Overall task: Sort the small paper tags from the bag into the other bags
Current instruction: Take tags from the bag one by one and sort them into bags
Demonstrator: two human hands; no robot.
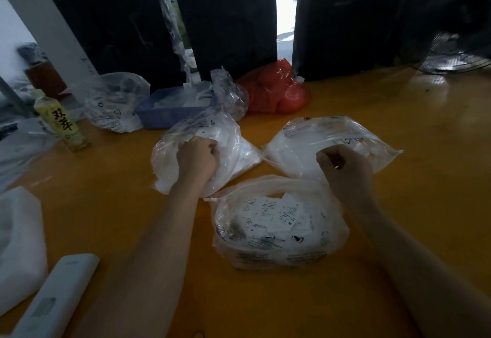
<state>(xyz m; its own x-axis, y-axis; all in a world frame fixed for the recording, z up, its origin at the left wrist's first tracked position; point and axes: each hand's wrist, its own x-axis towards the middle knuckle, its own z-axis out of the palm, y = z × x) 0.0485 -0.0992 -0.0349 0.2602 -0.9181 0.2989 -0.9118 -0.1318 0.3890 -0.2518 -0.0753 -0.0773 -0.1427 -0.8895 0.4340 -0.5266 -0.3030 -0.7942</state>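
A clear bag (279,231) full of small white paper tags (273,212) lies open on the orange table, nearest to me. Two more clear bags with white contents lie beyond it: the left bag (228,149) and the right bag (313,138). My left hand (198,158) is curled at the mouth of the left bag, its fingertips hidden in the plastic. My right hand (342,167) is curled over the near edge of the right bag; what its fingers hold cannot be made out.
A blue basket (170,114) with white pieces, another clear bag (114,101) and a red bag (279,90) sit behind. A green-label bottle (63,125) stands at left. A white remote (55,298) and white foam (18,244) lie at lower left. Black wrapped boxes (225,19) line the back.
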